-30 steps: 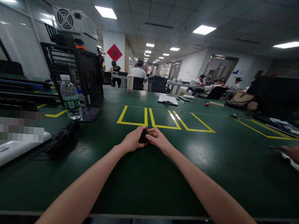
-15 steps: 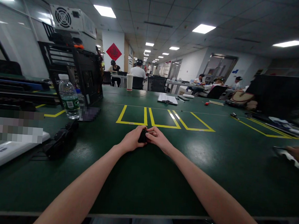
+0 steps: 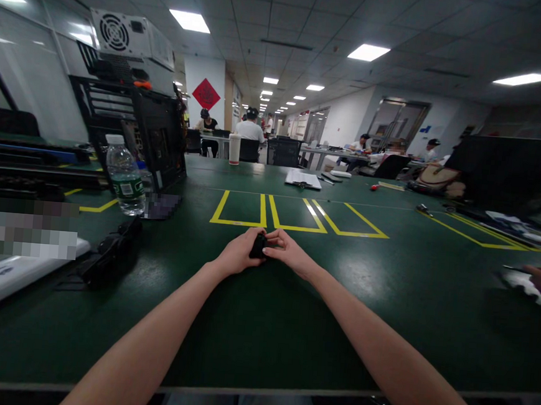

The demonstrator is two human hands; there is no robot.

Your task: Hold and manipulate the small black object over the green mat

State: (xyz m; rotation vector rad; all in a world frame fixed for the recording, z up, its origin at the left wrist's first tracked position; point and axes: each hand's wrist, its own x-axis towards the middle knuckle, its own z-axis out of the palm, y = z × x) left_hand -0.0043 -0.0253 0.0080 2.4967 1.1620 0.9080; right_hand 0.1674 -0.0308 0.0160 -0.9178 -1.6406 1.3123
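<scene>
Well, the small object (image 3: 258,246) (partly hidden) looks black.

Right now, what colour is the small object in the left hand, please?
The small object is black, showing best in the head view.

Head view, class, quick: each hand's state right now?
Left hand: closed around a small black object.
Right hand: at its edge; open or closed cannot be told.

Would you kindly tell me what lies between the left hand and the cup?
The head view shows yellow tape on the green table between the left hand and the cup.
</scene>
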